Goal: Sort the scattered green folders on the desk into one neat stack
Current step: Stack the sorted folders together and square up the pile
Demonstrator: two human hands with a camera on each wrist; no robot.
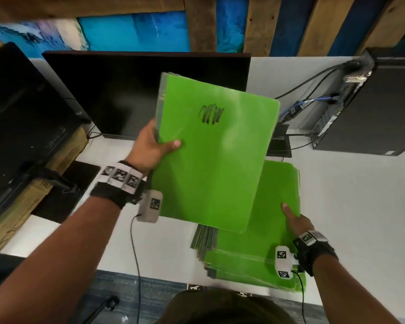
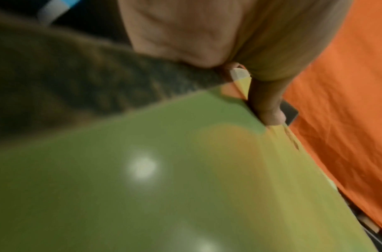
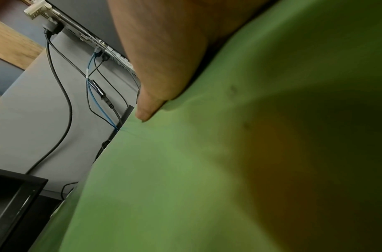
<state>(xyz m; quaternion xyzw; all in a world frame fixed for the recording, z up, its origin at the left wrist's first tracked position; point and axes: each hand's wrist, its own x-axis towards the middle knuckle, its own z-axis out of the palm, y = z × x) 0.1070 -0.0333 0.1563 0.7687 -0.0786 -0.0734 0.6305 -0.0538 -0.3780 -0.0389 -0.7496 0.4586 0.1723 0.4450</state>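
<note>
My left hand (image 1: 155,146) grips a thin bundle of green folders (image 1: 211,160) by its left edge, thumb on the top cover, which bears a black scribble. The bundle is lifted and tilted above the desk, and it overlaps a fanned stack of green folders (image 1: 243,260) lying near the desk's front edge. My right hand (image 1: 294,221) holds that stack at its right edge, thumb on top and fingers hidden underneath. The left wrist view shows a finger (image 2: 265,105) curled against the folder (image 2: 142,170). In the right wrist view my thumb (image 3: 151,109) presses on the green cover (image 3: 185,170).
The white desk (image 1: 348,206) carries a dark monitor (image 1: 126,90) behind the folders and another monitor (image 1: 21,118) at left beside a cardboard box (image 1: 45,183). A black computer tower (image 1: 372,106) with cables (image 1: 309,83) stands at back right.
</note>
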